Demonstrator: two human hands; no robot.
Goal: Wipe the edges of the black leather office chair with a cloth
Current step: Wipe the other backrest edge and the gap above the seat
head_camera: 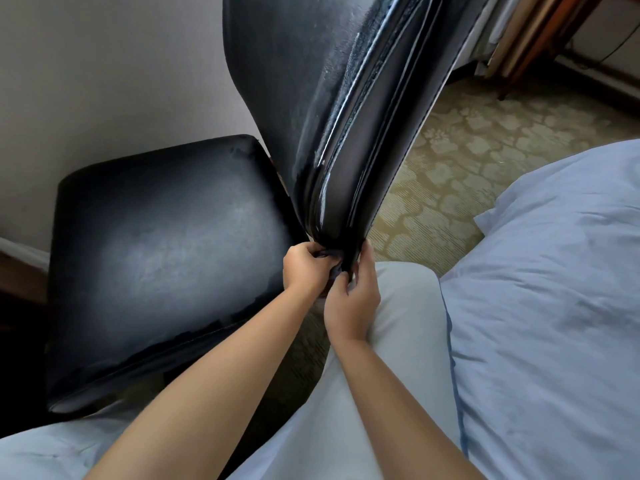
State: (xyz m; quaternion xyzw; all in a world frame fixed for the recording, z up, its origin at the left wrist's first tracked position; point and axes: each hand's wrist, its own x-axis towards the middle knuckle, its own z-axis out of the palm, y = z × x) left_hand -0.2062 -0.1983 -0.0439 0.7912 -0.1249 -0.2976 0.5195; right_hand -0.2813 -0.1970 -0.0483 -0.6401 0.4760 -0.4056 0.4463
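Observation:
The black leather office chair fills the upper and left view: its seat (166, 251) lies at the left, and its backrest (332, 109) rises edge-on through the middle. Both my hands meet at the backrest's lower edge. My left hand (304, 268) is closed around a small dark cloth (334, 259), pressing it against that edge. My right hand (353, 303) grips the same edge from the right, fingers curled onto the cloth and the leather. Most of the cloth is hidden between my fingers.
A bed with a pale blue duvet (540, 306) lies at the right. My legs in light trousers (391, 358) are below the hands. Patterned carpet (460, 150) shows behind the chair, a wall (114, 71) at left, and wooden furniture (540, 36) at the top right.

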